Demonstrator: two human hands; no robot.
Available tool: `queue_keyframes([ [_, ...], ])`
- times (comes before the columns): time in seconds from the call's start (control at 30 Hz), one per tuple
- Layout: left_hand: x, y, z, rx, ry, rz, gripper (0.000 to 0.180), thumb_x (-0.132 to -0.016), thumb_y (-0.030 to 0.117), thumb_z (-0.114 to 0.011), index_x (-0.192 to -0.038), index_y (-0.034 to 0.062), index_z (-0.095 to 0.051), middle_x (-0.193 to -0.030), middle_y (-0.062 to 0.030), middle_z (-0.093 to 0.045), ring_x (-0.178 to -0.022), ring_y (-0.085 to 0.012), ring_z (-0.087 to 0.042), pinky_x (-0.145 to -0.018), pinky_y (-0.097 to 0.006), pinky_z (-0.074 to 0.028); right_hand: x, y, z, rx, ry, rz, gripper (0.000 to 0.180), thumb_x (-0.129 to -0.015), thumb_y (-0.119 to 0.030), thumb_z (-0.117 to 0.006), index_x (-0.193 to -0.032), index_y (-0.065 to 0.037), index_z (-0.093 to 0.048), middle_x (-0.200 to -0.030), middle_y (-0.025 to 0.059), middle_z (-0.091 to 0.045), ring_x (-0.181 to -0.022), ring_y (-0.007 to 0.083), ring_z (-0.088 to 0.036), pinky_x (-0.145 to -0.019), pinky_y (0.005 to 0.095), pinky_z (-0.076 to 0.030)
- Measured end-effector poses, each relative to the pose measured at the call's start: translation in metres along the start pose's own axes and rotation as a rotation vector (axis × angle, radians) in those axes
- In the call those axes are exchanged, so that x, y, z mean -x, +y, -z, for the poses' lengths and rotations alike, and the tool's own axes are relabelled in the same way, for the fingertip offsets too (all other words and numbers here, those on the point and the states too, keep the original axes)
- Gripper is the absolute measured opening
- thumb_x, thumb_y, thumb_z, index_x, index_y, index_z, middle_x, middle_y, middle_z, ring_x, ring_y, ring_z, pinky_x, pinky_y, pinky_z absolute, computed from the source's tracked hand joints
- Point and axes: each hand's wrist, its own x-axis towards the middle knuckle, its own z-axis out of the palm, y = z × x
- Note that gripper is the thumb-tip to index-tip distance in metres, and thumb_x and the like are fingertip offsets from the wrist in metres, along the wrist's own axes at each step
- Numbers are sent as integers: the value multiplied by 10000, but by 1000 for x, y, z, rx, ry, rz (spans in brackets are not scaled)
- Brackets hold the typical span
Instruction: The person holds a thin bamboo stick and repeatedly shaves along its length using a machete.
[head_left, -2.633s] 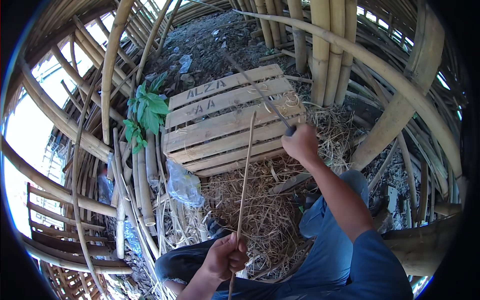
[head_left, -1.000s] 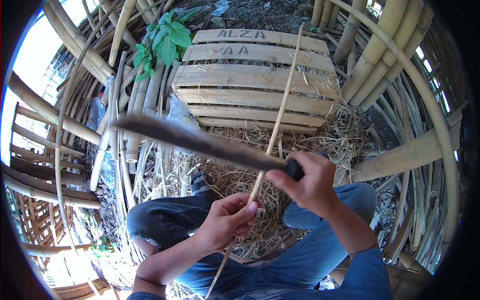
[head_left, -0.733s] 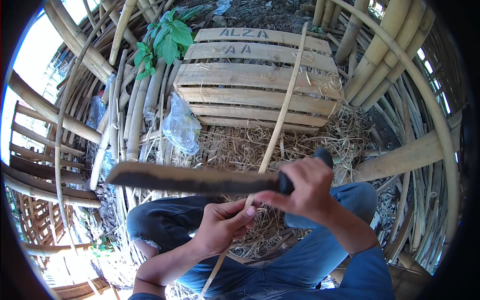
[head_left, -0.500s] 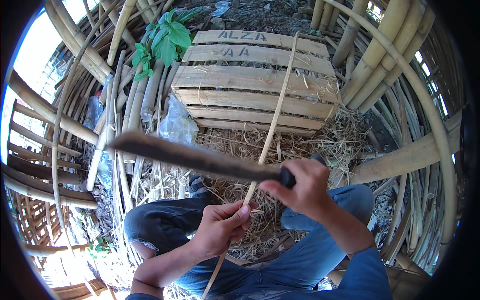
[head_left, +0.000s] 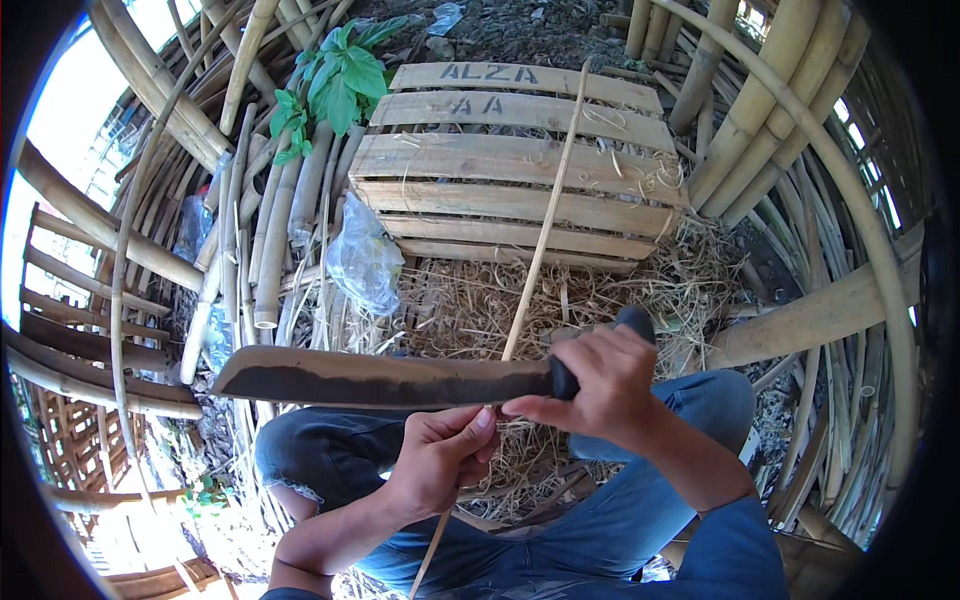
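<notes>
A machete (head_left: 385, 378) with a broad, dark-stained blade and a black handle lies crosswise in front of me. My right hand (head_left: 605, 385) is closed round its handle, the blade pointing left. Below the blade, my left hand (head_left: 445, 450) pinches a long, thin bamboo strip (head_left: 545, 235) between thumb and fingers. The strip runs from near my lap up to the top of the slatted crate, passing behind the blade near the handle. My right thumb reaches close to the left fingertips; whether they touch I cannot tell.
A slatted wooden crate (head_left: 510, 160) stands ahead, with shavings (head_left: 480, 300) heaped before it. Left of it are a clear plastic bag (head_left: 362, 258), a leafy green plant (head_left: 345, 80) and bamboo poles (head_left: 270, 260). A thick bamboo pole (head_left: 800, 320) juts in from the right.
The machete blade has come down and nearer to me, from above the left hand to just over its fingers, and lies more level. The left hand keeps its hold on the strip.
</notes>
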Motion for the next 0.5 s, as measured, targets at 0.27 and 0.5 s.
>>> queue_keyframes([
  [0.27, -1, -1, 3, -48, 11, -42, 268, -991, 190, -490, -1114, -22, -600, -661, 22, -431, -489, -35, -283, -427, -207, -208, -3, 13, -4, 62, 45, -155, 586, -748, -636, -662, -590, -86, -538, -477, 31, -472, -422, 208, -517, -425, 334, -400],
  [0.5, 6, -1, 0, -38, 12, -6, 262, -983, 206, -504, -1067, -22, -602, -630, 16, -429, -474, -37, -282, -420, -212, -206, -12, 29, 1, 216, 71, -51, 609, -752, -678, -624, -576, -106, -513, -472, 21, -471, -401, 184, -511, -403, 309, -394],
])
